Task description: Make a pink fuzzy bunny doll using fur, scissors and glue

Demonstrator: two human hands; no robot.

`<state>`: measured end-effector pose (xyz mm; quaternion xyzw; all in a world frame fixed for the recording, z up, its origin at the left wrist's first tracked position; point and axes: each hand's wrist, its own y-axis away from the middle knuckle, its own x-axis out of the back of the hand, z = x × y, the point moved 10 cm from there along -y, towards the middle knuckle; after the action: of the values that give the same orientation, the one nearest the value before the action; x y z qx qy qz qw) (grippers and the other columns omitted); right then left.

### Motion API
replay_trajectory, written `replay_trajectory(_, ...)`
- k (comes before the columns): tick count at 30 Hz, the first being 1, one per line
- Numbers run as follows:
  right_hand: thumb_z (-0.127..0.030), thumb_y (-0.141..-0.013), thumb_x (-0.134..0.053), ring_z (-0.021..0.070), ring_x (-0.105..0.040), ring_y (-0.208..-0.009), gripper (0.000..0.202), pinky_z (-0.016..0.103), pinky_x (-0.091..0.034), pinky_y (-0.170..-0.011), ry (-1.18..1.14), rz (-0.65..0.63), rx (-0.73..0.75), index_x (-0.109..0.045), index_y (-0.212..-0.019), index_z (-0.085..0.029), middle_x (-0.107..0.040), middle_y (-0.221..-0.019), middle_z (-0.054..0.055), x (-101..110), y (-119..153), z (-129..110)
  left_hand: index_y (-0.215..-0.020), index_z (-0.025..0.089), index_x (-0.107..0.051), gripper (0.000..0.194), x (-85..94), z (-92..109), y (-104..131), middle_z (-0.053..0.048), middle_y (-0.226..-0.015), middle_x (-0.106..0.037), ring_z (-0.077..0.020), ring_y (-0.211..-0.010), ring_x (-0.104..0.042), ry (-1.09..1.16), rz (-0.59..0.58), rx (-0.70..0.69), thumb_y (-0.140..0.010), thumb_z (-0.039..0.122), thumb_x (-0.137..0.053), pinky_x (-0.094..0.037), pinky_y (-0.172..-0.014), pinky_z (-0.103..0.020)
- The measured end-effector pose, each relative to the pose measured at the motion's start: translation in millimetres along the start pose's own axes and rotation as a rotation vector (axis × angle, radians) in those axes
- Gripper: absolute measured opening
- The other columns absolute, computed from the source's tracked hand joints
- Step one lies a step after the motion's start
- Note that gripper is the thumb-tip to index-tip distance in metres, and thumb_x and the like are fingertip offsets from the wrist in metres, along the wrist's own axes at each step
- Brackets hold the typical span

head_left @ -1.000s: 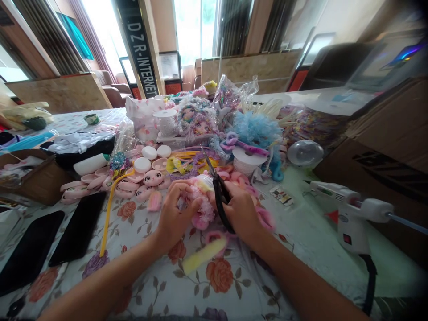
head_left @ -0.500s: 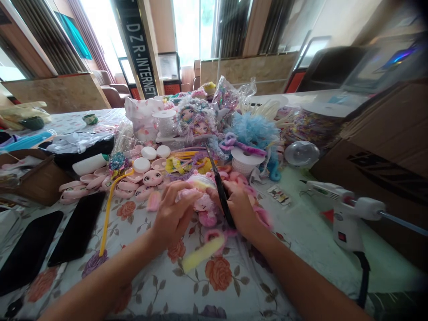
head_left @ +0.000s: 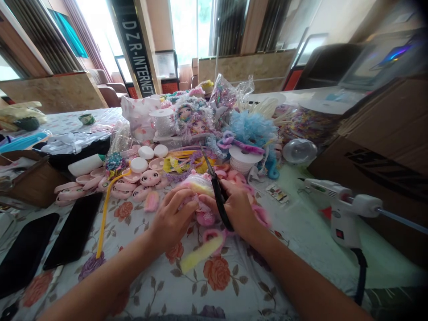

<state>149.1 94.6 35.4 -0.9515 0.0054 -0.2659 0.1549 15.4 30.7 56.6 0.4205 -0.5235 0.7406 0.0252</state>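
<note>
My left hand [head_left: 174, 214] is closed on a small pink doll [head_left: 204, 217] with a pale, pastel fuzzy head covering [head_left: 197, 183]. In my right hand [head_left: 238, 206] is a pair of black-handled scissors [head_left: 218, 194], blades pointing up and away from me. The thumb of that hand also touches the doll, whose front is largely hidden by my fingers. Just below the doll lie a yellow fuzzy strip [head_left: 202, 254] and a pink fuzzy loop [head_left: 214, 236]. A short pink and orange fuzzy piece [head_left: 151, 201] rests left of my left hand.
Pink doll face parts [head_left: 150, 178] and white round lids [head_left: 138, 165] crowd the left. Behind are ribbon spools [head_left: 245, 159] and blue fluff [head_left: 253, 128]. A glue gun [head_left: 344, 209] stands right by a cardboard box [head_left: 374, 169]; two black phones [head_left: 74, 231] lie left.
My left fingers have closed in further over the doll, and my right thumb now presses against it. The scissors stay in my right hand; the whole view has shifted slightly.
</note>
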Motion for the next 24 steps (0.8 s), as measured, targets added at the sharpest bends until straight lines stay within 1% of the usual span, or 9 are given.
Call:
replay_trajectory(2, -0.047, -0.076, -0.063, 0.0125, -0.043, -0.057, 0.032, 0.024, -0.033, -0.051, -0.024, -0.004, -0.007, -0.048, -0.065, -0.020, -0.051, -0.060, -0.002, -1, 0, 1, -0.112, 0.019, -0.053, 0.026, -0.7, -1, -1, -0.010, -0.107, -0.057, -0.0216, -0.109, -0.053, -0.013, -0.007, 0.016, -0.088, 0.008, -0.051, -0.049, -0.094, -0.038)
replay_trajectory(5, -0.048, -0.076, -0.061, 0.0115, -0.040, -0.055, 0.035, 0.023, -0.032, -0.050, -0.081, -0.006, -0.048, -0.045, -0.062, -0.020, -0.046, -0.058, -0.003, -2, -1, 7, -0.122, 0.019, -0.051, 0.036, -2.6, 1, -1, -0.011, -0.108, -0.055, -0.0225, -0.109, -0.053, -0.046, -0.030, 0.016, -0.088, 0.008, -0.050, -0.049, -0.094, -0.039)
replay_trajectory(9, -0.048, -0.076, -0.060, 0.0104, -0.037, -0.053, 0.037, 0.023, -0.030, -0.048, -0.153, -0.030, -0.077, -0.041, -0.062, -0.021, -0.040, -0.057, -0.005, -2, 1, 10, -0.119, 0.019, -0.055, 0.034, -0.6, 0, 3, -0.010, -0.108, -0.052, -0.0228, -0.109, -0.053, -0.040, -0.025, -0.005, -0.087, 0.008, -0.052, -0.050, -0.092, -0.038)
replay_trajectory(12, -0.047, -0.078, -0.059, 0.0106, -0.037, -0.054, 0.035, 0.023, -0.030, -0.049, -0.147, -0.025, -0.051, -0.040, -0.063, -0.021, -0.040, -0.058, -0.005, 3, 3, 4, -0.119, 0.020, -0.055, 0.033, 1.2, -1, 3, -0.010, -0.109, -0.053, -0.0232, -0.111, -0.053, -0.044, -0.024, -0.027, -0.088, 0.008, -0.049, -0.050, -0.091, -0.038)
replay_trajectory(14, -0.046, -0.080, -0.057, 0.0112, -0.039, -0.054, 0.033, 0.024, -0.031, -0.050, -0.107, -0.044, -0.027, -0.042, -0.064, -0.021, -0.042, -0.058, -0.004, 8, 4, -1, -0.117, 0.020, -0.056, 0.031, 2.7, -1, 2, -0.010, -0.108, -0.053, -0.0233, -0.112, -0.053, -0.040, -0.021, -0.042, -0.089, 0.009, -0.048, -0.051, -0.091, -0.038)
replay_trajectory(16, -0.046, -0.081, -0.055, 0.0122, -0.041, -0.054, 0.032, 0.024, -0.031, -0.051, -0.006, -0.076, 0.006, -0.045, -0.065, -0.021, -0.046, -0.058, -0.003, 13, 7, -4, -0.115, 0.020, -0.057, 0.030, 3.8, -2, 1, -0.010, -0.107, -0.053, -0.0234, -0.111, -0.053, -0.031, -0.015, -0.055, -0.089, 0.009, -0.049, -0.052, -0.090, -0.037)
replay_trajectory(20, -0.047, -0.079, -0.057, 0.0120, -0.042, -0.047, 0.034, 0.025, -0.029, -0.047, 0.353, -0.090, 0.119, -0.043, -0.062, -0.022, -0.050, -0.053, -0.003, 35, 20, -4, -0.114, 0.019, -0.058, 0.032, 3.6, -2, 2, -0.010, -0.107, -0.053, -0.0236, -0.111, -0.052, 0.000, -0.005, -0.060, -0.087, 0.005, -0.050, -0.052, -0.092, -0.038)
replay_trajectory(22, -0.043, -0.082, -0.054, 0.0124, -0.045, -0.042, 0.029, 0.025, -0.028, -0.045, 0.533, -0.089, 0.230, -0.045, -0.063, -0.022, -0.053, -0.050, -0.002, 46, 31, -6, -0.114, 0.018, -0.058, 0.032, 2.8, -2, 2, -0.010, -0.107, -0.052, -0.0238, -0.112, -0.052, 0.011, -0.004, -0.061, -0.087, 0.004, -0.050, -0.052, -0.093, -0.040)
replay_trajectory(24, -0.039, -0.084, -0.051, 0.0144, -0.050, -0.040, 0.025, 0.027, -0.027, -0.044, 0.713, -0.074, 0.378, -0.046, -0.065, -0.023, -0.055, -0.049, -0.001, 54, 44, -12, -0.112, 0.018, -0.058, 0.031, 2.7, -1, 2, -0.010, -0.106, -0.052, -0.0238, -0.111, -0.052, 0.011, 0.003, -0.069, -0.086, 0.004, -0.051, -0.052, -0.093, -0.039)
